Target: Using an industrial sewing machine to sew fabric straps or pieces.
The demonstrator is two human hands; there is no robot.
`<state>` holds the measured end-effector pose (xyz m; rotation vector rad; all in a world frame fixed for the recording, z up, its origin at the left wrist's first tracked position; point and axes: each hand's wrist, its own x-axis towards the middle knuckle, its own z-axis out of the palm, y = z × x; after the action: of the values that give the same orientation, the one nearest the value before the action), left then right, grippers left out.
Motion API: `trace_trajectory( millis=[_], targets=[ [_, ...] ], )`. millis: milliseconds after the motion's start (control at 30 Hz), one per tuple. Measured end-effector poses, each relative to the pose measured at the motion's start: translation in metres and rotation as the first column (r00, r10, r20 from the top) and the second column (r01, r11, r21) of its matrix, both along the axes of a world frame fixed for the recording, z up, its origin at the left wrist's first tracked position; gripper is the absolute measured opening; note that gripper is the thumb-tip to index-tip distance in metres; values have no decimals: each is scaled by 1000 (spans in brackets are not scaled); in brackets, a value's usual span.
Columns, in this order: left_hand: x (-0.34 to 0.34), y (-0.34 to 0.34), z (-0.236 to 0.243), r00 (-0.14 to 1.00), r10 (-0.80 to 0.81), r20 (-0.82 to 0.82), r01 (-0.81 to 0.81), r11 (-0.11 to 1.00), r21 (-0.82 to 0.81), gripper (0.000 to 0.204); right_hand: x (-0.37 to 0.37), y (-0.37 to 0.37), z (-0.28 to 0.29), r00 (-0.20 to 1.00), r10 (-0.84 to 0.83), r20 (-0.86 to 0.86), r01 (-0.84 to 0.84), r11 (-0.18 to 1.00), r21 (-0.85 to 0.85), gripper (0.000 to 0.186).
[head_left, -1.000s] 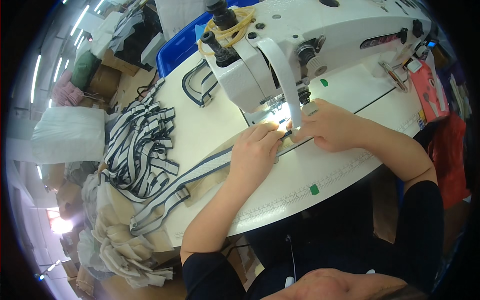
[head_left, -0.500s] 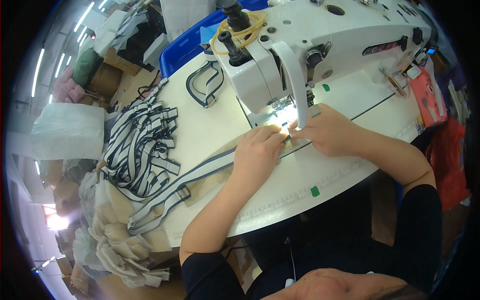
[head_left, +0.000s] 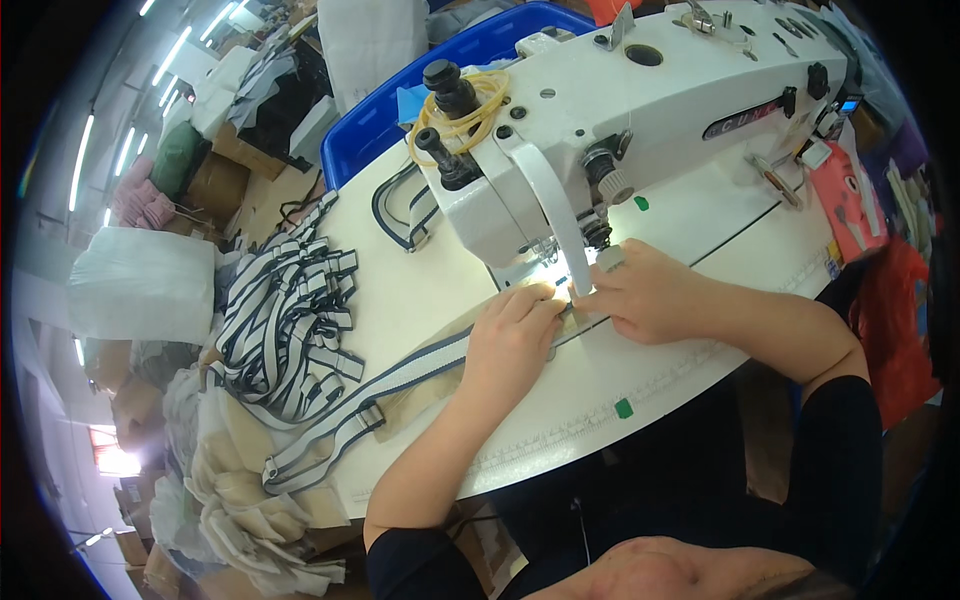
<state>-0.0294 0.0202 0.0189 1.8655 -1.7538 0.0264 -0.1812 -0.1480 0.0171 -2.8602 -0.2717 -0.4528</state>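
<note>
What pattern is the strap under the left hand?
The strap is whitish, edged dark blue; head view shows it best.

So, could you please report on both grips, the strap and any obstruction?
Left grip on striped strap; right grip close by, near the lit sewing head. Strap trails leftward. Glare hides exact contact; strap pile lies aside, left.

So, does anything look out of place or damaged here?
Nothing looks spilled or damaged. One mild oddity: yellow loops are draped around the black knobs on top of the machine, as if parked there. Left of it, the striped straps lie in a messy heap.
</note>
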Motion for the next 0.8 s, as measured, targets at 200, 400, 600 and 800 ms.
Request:
trace_trajectory(
  millis=[200,400,600,800],
  targets=[
    [1,-3,1,1000,-26,-2,26,999,-25,21,1,-2,-2,1000,5,16,-6,1000,12,30],
    [2,-2,0,999,-30,-12,29,999,-34,21,2,-5,-4,1000,19,-17,-18,999,40,29],
    [2,-2,-2,999,-38,-20,37,998,-46,22,0,-8,-5,1000,16,-26,-12,990,143,19],
    [1,-2,-2,999,-36,-19,36,998,-44,21,1,-5,-4,998,58,1,-58,995,76,16]
  ],
)
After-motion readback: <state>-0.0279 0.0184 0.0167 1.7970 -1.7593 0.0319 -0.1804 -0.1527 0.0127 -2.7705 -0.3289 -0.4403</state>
